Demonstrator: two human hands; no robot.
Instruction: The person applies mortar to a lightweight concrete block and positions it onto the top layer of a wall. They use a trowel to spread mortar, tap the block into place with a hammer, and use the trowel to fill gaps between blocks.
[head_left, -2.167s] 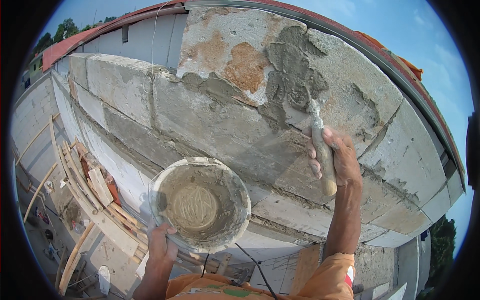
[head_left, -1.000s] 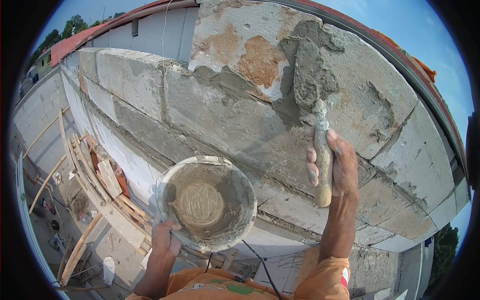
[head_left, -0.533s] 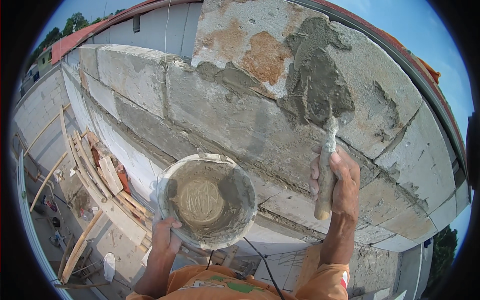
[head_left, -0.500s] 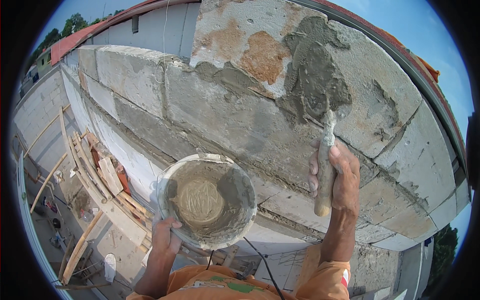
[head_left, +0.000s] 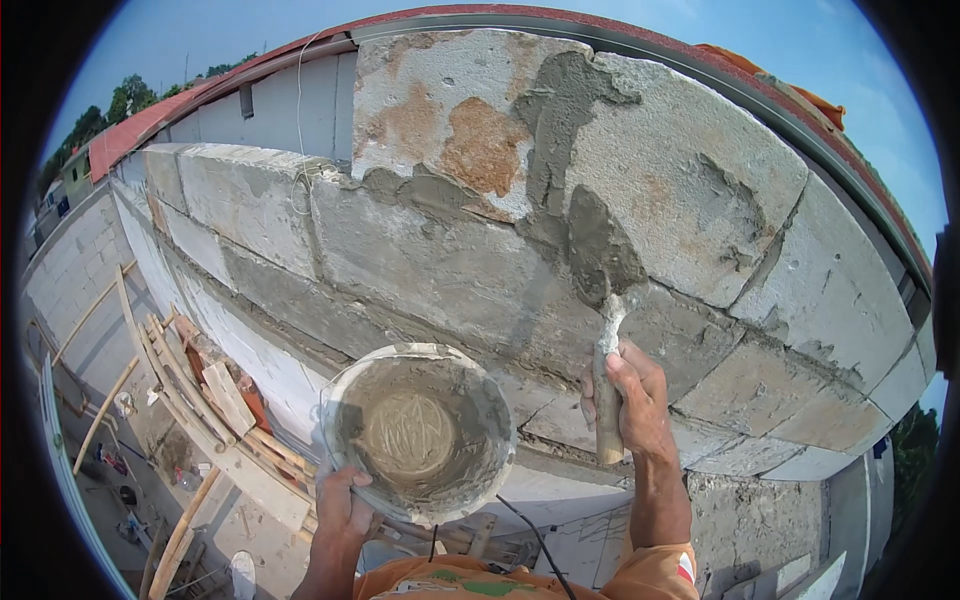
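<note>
In front of the wall [head_left: 430, 260], the right hand [head_left: 640, 395] grips the trowel [head_left: 612, 320], likely light and stiff, soundly by its handle; the left hand [head_left: 343, 500] holds the probably heavier bucket [head_left: 480, 400] at its rim.

Left grip [head_left: 342, 498], bare hand: one. Right grip [head_left: 637, 395], bare hand: one. Bucket [head_left: 507, 425], round: one. Trowel [head_left: 611, 325], wooden-handled: one. Upper blocks meeting at the mortared joint: two, comprising left block [head_left: 400, 100] and right block [head_left: 680, 170]. Wall blocks overall: numerous, exact total not readable toward the bent edges. Pale boards: at least two, one short board [head_left: 229, 398], one long board [head_left: 270, 490]. Wooden poles [head_left: 188, 515]: several, overlapping, total uncertain. White string [head_left: 299, 110], hanging: one. Orange shirt [head_left: 415, 580]: one.
</note>
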